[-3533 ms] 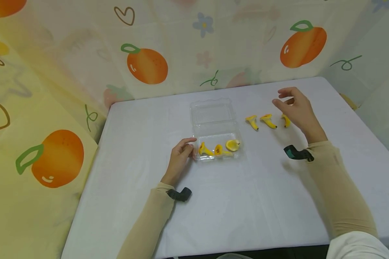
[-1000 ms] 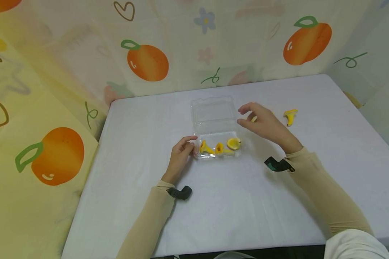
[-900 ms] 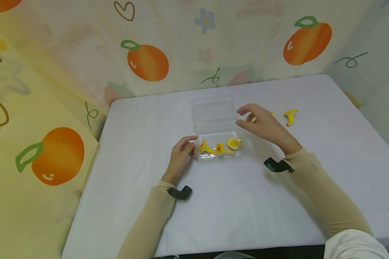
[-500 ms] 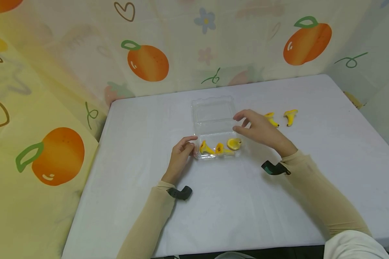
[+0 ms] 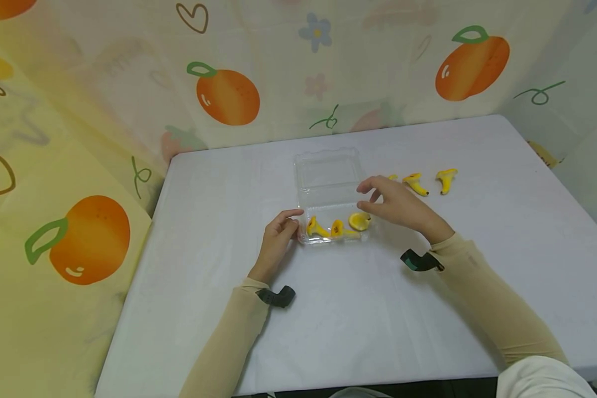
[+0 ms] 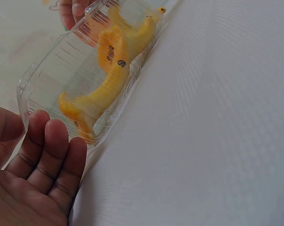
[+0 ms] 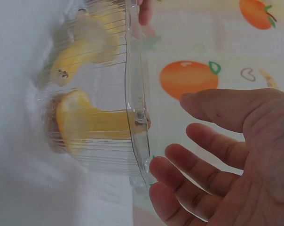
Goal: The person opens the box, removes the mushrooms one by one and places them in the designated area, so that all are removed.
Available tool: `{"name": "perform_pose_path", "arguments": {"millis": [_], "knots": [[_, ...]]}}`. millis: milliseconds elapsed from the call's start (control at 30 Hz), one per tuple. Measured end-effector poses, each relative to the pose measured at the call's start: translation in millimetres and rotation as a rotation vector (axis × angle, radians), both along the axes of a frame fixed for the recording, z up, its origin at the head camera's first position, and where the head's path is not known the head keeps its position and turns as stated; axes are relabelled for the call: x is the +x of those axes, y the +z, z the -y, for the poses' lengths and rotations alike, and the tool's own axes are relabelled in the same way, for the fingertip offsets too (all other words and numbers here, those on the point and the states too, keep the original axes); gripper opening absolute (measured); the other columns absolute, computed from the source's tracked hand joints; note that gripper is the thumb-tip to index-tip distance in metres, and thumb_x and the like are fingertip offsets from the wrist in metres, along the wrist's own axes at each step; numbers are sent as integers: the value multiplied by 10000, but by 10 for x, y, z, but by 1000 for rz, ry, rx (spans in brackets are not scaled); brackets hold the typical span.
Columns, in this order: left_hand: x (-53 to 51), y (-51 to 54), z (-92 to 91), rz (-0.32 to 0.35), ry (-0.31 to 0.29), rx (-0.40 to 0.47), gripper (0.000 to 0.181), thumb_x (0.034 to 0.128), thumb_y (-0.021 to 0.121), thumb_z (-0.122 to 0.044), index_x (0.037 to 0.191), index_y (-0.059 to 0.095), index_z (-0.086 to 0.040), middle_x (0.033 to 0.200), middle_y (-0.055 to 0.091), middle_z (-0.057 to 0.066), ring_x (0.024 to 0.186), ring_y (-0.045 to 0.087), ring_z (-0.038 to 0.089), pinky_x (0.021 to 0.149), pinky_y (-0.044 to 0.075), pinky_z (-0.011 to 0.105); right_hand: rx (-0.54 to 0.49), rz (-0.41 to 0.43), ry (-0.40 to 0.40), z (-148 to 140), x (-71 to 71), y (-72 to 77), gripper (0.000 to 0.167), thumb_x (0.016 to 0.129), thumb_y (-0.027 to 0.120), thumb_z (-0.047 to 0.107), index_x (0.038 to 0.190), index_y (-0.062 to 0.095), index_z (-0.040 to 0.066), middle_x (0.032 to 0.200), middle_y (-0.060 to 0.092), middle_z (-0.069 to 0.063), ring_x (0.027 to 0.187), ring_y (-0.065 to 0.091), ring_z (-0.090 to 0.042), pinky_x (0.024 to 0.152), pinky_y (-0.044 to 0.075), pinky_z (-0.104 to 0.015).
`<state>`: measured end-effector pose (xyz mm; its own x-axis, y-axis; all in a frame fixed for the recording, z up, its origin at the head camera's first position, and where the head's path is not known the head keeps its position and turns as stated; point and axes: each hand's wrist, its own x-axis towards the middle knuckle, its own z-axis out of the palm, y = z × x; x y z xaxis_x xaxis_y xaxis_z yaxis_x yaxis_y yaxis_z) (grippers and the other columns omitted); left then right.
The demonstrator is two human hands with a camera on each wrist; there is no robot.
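On bench [image 5: 219,331], clear box [image 5: 328,211], lid [image 5: 327,167] back, holding 3 yellow trumpet-shaped pieces [image 5: 360,221]; left hand [image 5: 275,240], relaxed fingers touching box's left end; right hand [image 5: 398,205], thumb and fingers spread, near right end; 3 similar pieces [image 5: 446,181] beyond.

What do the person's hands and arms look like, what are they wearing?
The left hand and right hand are bare, with no gloves. Fitted beige sleeves cover both forearms, left and right. A dark, bent piece sits at the left wrist and another, with a green patch, at the right. Loose white fabric covers the right arm higher up.
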<state>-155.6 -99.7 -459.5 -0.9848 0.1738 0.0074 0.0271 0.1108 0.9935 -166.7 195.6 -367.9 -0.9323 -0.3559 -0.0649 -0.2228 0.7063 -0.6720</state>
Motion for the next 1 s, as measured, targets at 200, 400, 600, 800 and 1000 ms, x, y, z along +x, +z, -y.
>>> {"name": "perform_pose_path", "arguments": {"millis": [200, 400, 600, 800, 1000], "knots": [[2, -1, -6, -2, 3, 6, 319, 1010, 496, -84, 1290, 647, -80, 783, 587, -18, 768, 592, 129, 788, 534, 218, -3, 8, 16, 5, 2, -34, 417, 980, 660, 250, 1322, 560, 34, 1346, 602, -160, 1103, 612, -284, 886, 531, -426], [0, 10, -6, 11, 4, 6, 312, 1025, 496, -76, 1302, 641, -62, 781, 580, -8, 770, 582, 135, 788, 518, 209, -1, 20, 23, 35, 9, -33, 413, 977, 665, 243, 1316, 567, 30, 1340, 603, -164, 1105, 603, -285, 891, 536, -429], [38, 120, -20, 37, -4, -1, 322, 1032, 482, -57, 1321, 620, -21, 797, 583, 16, 787, 573, 140, 795, 508, 204, 22, 37, 36, 71, 19, -40, 412, 973, 672, 242, 1312, 571, 31, 1331, 600, -161, 1109, 591, -288, 897, 539, -439], [99, 272, -28, 45, -12, -9, 330, 1019, 474, -30, 1317, 608, 15, 794, 592, 27, 773, 591, 133, 792, 522, 204, 36, 29, 58, 82, 27, -53, 399, 968, 681, 237, 1298, 586, 32, 1310, 615, -157, 1096, 598, -289, 912, 529, -446], [10, 50, -3, 35, -4, -15, 330, 1033, 477, -73, 1329, 620, -43, 790, 579, -20, 771, 585, 114, 792, 515, 188, 55, 29, 69, 86, 34, -64, 392, 962, 688, 244, 1291, 595, 53, 1298, 633, -140, 1102, 613, -286, 913, 526, -449]]}}
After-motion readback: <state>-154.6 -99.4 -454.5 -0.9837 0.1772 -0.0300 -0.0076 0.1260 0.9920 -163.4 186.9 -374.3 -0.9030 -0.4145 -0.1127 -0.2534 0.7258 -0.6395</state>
